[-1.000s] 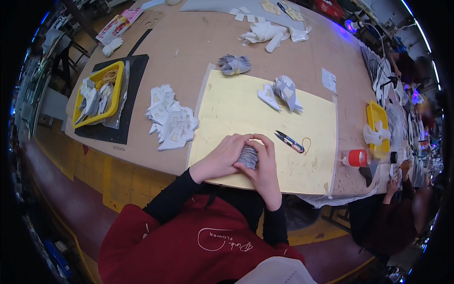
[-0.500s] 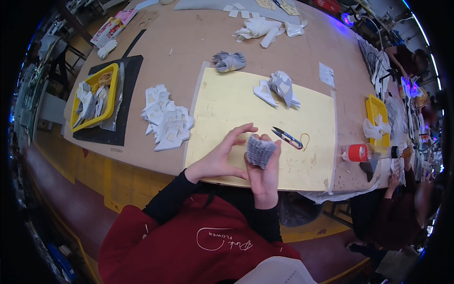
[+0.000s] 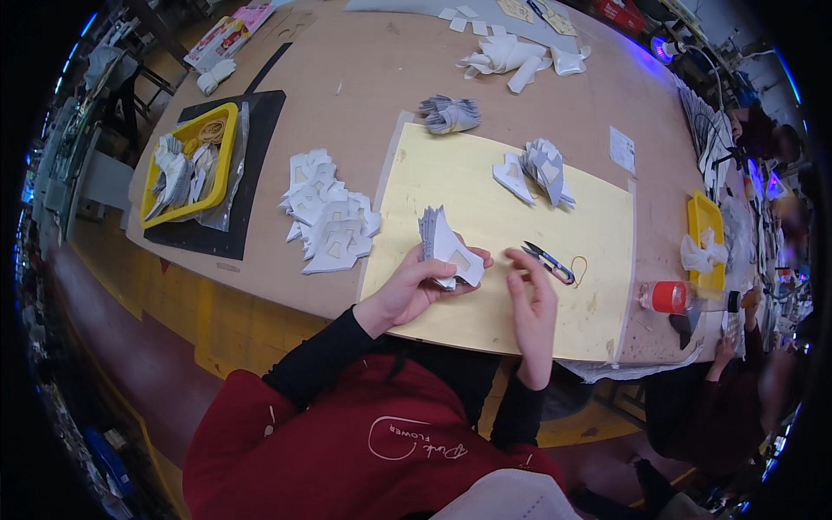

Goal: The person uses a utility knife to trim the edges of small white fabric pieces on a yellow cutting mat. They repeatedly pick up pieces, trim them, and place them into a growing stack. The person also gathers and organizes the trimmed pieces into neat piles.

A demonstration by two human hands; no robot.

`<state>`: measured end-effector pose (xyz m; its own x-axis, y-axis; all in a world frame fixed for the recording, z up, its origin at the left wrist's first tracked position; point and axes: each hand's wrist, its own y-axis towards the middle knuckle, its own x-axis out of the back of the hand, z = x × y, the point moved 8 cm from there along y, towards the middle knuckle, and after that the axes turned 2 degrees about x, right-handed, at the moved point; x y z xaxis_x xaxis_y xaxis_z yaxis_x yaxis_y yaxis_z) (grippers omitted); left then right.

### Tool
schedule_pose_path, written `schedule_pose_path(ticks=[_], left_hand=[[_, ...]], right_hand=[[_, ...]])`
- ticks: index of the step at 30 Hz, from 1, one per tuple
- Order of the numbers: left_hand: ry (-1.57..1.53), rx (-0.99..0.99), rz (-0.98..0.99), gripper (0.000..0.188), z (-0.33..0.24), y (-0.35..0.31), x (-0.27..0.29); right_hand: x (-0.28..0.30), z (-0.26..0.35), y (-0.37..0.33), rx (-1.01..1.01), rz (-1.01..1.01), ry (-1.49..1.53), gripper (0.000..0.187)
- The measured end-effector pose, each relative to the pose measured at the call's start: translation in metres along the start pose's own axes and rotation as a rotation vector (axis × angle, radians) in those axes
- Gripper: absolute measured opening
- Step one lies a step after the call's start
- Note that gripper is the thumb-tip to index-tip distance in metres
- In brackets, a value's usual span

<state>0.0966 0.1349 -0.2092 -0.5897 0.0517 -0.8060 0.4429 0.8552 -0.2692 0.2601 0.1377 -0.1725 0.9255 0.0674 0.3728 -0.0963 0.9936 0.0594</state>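
A stack of white and grey cut pieces [image 3: 449,251] is gripped in my left hand [image 3: 409,290], with the thumb pressed on its face. My right hand [image 3: 534,303] is off the stack, fingers apart and holding nothing, just below the thread snips [image 3: 549,263]. A tan rubber band [image 3: 579,270] lies beside the snips on the yellow sheet [image 3: 494,227]. Farther up the sheet stands another bunch of cut pieces [image 3: 546,171], with a loose white piece [image 3: 513,176] at its left.
Left of the sheet lies a pile of white cut pieces [image 3: 328,217]. A yellow basket [image 3: 227,165] holds pieces and rubber bands. A banded grey bundle [image 3: 449,114] sits beyond. At right are a red-banded jar [image 3: 667,296], another yellow basket [image 3: 712,276] and a co-worker [image 3: 706,407].
The stack has passed from my right hand to my left and turned, so a flat white face shows. My right hand has drawn away to the right, toward the snips.
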Motion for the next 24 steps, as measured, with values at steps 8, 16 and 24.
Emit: schedule_pose_path(ticks=[8, 16, 24], left_hand=[[0.255, 0.074, -0.056, 0.044, 0.004, -0.001, 0.008], [0.362, 0.090, -0.085, 0.050, 0.002, -0.020, 0.020], [0.066, 0.013, -0.288, 0.048, -0.015, -0.055, 0.051]], right_hand=[[0.061, 0.002, 0.003, 0.150, -0.296, -0.613, 0.026], [-0.048, 0.000, -0.009, -0.081, -0.040, 0.399, 0.016], [-0.083, 0.005, -0.012, -0.369, -0.003, 0.519, 0.013]])
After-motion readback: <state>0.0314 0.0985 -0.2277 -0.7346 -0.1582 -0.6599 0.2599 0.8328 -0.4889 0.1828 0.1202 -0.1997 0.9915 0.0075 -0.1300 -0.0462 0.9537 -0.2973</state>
